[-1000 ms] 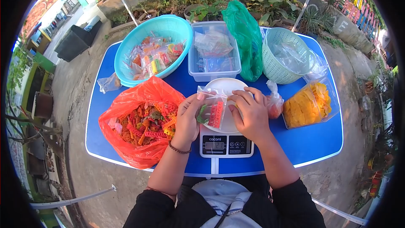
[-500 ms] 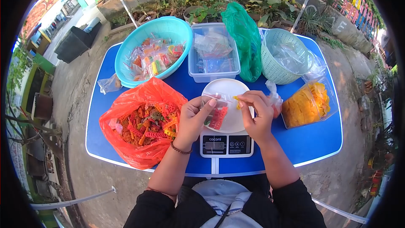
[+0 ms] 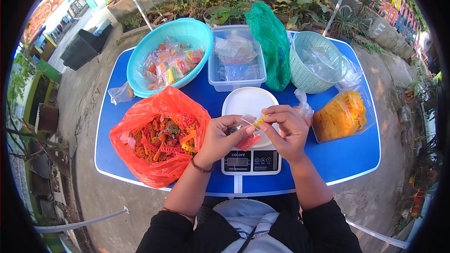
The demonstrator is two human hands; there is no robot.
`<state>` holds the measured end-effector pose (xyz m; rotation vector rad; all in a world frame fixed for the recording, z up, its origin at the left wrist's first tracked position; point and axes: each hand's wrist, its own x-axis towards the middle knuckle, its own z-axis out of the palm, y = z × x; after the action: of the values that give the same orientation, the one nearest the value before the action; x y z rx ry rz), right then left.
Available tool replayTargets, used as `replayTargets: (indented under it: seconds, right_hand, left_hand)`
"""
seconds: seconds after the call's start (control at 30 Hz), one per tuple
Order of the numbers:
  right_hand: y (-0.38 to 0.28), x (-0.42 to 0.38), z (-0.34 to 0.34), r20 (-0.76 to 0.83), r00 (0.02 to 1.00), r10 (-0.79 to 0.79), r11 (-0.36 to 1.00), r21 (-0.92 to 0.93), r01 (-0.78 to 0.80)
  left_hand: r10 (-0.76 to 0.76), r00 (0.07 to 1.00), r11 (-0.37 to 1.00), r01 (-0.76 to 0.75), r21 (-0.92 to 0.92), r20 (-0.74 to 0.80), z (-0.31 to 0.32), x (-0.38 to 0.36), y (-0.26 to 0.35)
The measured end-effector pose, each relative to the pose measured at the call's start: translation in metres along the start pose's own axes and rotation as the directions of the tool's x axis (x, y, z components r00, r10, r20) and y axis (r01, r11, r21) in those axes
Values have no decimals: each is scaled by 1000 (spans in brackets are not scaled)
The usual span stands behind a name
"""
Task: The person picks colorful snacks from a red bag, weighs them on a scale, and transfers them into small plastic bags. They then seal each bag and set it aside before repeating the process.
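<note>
My left hand (image 3: 224, 137) pinches the rim of a small clear plastic bag (image 3: 247, 142) with red snack pieces in it. Close beside it, my right hand (image 3: 286, 130) holds a small yellow snack piece (image 3: 259, 121) between thumb and fingers at the bag's mouth. Both hands are over the near part of a white round plate (image 3: 244, 96), which sits on a white kitchen scale (image 3: 251, 170) with a dark display. Left of my left hand stands an open red plastic bag (image 3: 125, 121) full of colourful crinkled snacks (image 3: 161, 136).
On the blue table (image 3: 311, 166) stand a turquoise basin (image 3: 135, 84) of packed snack bags, a clear box (image 3: 236, 84), a green plastic bag (image 3: 276, 51), a pale green basket (image 3: 311, 77) of clear bags and a container of yellow chips (image 3: 340, 117). A knotted bag (image 3: 303, 107) lies near my right hand.
My hands have come closer together. The yellow piece has moved left and down to the mouth of the small bag, which has shifted slightly right and tilted.
</note>
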<state>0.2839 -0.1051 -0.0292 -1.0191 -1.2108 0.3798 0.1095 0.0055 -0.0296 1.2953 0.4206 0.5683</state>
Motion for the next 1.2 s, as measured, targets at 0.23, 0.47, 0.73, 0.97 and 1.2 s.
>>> replayTargets:
  seconds: [0.23,0.47,0.73,0.97,1.2]
  right_hand:
    - [2,1,4,40,998,-51,995,-87,54]
    - [-12,10,-4,134,991,-29,975,-216,58]
    - [0,8,-11,64,996,59,501,-865,26]
    - [-5,9,-8,-25,989,145,787,-602,-130]
    - [-7,0,4,-147,986,73,997,-25,-77]
  left_hand:
    - [-8,1000,1000,8,2,25,-1,-1,0]
    - [53,999,997,-53,-61,-9,0,2,-3]
    - [39,999,947,-46,-318,-27,-6,5,-2]
    - [49,991,997,-56,-53,-124,-5,3,-6]
    - [78,995,997,-78,-2,-66,8,-1,2]
